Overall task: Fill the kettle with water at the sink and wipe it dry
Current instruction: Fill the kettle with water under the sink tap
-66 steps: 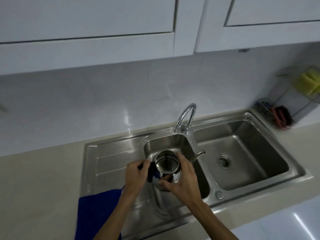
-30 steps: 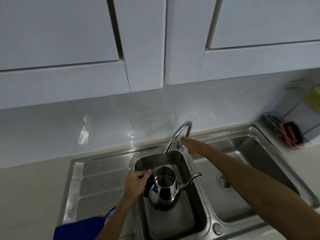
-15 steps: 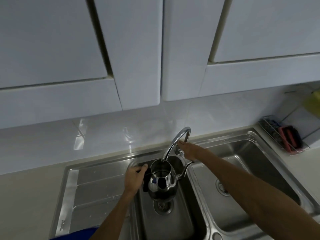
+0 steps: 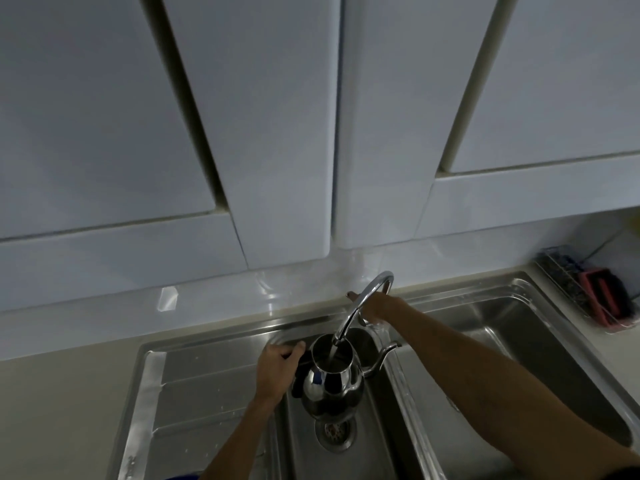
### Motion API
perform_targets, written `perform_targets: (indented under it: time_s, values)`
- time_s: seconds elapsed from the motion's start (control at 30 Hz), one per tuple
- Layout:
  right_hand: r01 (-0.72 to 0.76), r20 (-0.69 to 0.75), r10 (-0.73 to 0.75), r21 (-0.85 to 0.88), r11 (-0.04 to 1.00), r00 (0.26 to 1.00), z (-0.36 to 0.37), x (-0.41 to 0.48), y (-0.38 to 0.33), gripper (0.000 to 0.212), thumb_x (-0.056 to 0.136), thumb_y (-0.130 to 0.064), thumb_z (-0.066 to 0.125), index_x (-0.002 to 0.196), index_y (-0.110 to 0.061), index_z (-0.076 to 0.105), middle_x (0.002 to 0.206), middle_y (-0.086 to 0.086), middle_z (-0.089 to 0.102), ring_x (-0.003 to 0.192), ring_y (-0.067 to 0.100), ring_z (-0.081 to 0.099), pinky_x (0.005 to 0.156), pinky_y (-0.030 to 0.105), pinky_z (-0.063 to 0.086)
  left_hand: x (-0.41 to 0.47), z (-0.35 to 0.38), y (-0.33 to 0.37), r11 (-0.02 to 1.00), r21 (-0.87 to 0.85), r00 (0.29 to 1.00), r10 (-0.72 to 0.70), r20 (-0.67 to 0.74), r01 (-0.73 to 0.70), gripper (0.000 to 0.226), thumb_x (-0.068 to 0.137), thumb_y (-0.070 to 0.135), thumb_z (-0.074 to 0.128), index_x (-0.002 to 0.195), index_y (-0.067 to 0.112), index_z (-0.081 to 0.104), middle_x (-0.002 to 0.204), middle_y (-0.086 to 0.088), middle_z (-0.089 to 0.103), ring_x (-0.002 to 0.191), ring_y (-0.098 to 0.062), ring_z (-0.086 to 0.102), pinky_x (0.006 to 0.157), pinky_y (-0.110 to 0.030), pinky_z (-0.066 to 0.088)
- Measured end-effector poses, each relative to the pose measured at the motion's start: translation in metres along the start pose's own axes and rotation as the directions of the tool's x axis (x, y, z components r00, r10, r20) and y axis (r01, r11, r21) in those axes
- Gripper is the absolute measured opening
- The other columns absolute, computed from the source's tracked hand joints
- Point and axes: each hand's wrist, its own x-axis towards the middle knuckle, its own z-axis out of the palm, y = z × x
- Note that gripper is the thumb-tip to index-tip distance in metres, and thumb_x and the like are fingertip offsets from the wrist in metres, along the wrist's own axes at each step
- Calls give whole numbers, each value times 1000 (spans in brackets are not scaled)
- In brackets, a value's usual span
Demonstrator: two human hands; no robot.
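Two bare hands work at a stainless double sink [image 4: 512, 289] set into a pale counter. The left hand [image 4: 277, 370] is wrapped tight around the dark handle of a polished steel kettle [image 4: 332, 386], fingers curled closed on it, and holds the kettle upright in the air inside the left basin, above the round drain [image 4: 335, 432]. The kettle has no lid on, and its thin curved spout [image 4: 385, 355] points toward the divider between the two basins. A chrome gooseneck faucet [image 4: 363, 303] arches from the back rim of the sink, and its outlet sits right over the kettle's open mouth; a thin stream of water runs from it down into the kettle.

The right hand [image 4: 377, 306] reaches across the right basin to the base of the faucet at the back rim. It rests against the faucet's foot, but the pipe hides its fingers, so I cannot tell whether they are closed on a lever or simply lying there.

To the left of the left basin lies the ribbed drainboard [image 4: 194, 382]. Near the back right corner of the counter stands a wire rack [image 4: 568, 282] with a pink-and-black scrubber [image 4: 604, 292] in it. White wall cabinets [image 4: 277, 133] fill the upper part of the view.
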Motion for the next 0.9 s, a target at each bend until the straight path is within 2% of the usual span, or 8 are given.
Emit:
perform_targets:
  time_s: [0.07, 0.13, 0.2, 0.3, 0.37, 0.43, 0.7, 0.9]
  values:
    - [-27, 95, 26, 8, 1000, 995, 2, 9, 0, 59, 91, 4, 53, 147, -8, 39, 120, 18, 66, 65, 15, 55, 37, 12, 39, 0, -2, 1, 1000, -1, 1000, -4, 2, 4, 47, 85, 49, 61, 60, 12, 76, 47, 5, 66, 52, -13, 64, 61, -31, 49]
    - [-50, 98, 49, 14, 999, 994, 3, 14, -2, 55, 91, 7, 51, 144, -2, 41, 81, 11, 61, 53, 10, 38, 29, 14, 33, 0, -3, 6, 1000, 10, 1000, 2, 4, -2, 56, 79, 60, 55, 53, 12, 71, 45, 3, 62, 45, -10, 58, 54, -30, 46]
    - [-71, 7, 71, 106, 992, 997, 4, 0, -9, 51, 95, -8, 50, 145, -11, 43, 78, -3, 48, 58, 5, 28, 45, 21, 33, -1, -5, 11, 1000, 7, 1000, 6, -10, -6, 55, 75, 62, 53, 45, 17, 61, 39, 8, 51, 42, -4, 46, 51, -27, 38]
    - [-30, -67, 42, 175, 984, 997, 3, -13, -13, 51, 99, -15, 46, 150, -17, 39, 139, 10, 54, 82, 3, 48, 66, 20, 27, -4, -7, 19, 1000, 17, 1000, 4, -31, -4, 48, 78, 55, 56, 41, 24, 57, 37, 12, 46, 43, -1, 43, 53, -26, 37]
    - [-29, -55, 41, 203, 979, 998, 2, -21, -16, 51, 99, -15, 47, 149, -16, 40, 150, 15, 46, 127, 24, 53, 88, 32, 37, -4, -6, 19, 999, 32, 1000, 9, -29, -9, 48, 86, 44, 63, 41, 26, 58, 36, 13, 45, 42, 3, 42, 55, -26, 37]
    - [-30, -58, 37, 128, 991, 998, -4, -33, -18, 48, 98, -19, 48, 146, -15, 46, 146, 16, 51, 134, 34, 48, 100, 41, 40, -3, -5, 18, 999, 34, 1000, 11, -25, -10, 50, 89, 37, 66, 40, 25, 58, 35, 13, 44, 41, 3, 41, 54, -26, 36]
    - [151, -221, -87, 290, 945, 971, -21, -93, 16, 36, 104, -34, 43, 126, -14, 65, 121, 16, 68, 113, 31, 63, 86, 32, 44, 2, -7, 11, 999, 48, 999, 26, -25, -25, 58, 75, 63, 52, 64, 11, 76, 52, -4, 67, 48, -4, 53, 58, -35, 51]
    - [387, -500, 267, 841, 379, 824, 57, -123, 63, 29, 104, -30, 46, 120, -17, 66, 113, 4, 72, 107, 16, 67, 92, 27, 49, 6, -8, 13, 998, 53, 999, 26, -33, -24, 53, 77, 58, 57, 64, 11, 77, 53, -3, 70, 50, -6, 55, 59, -38, 51]
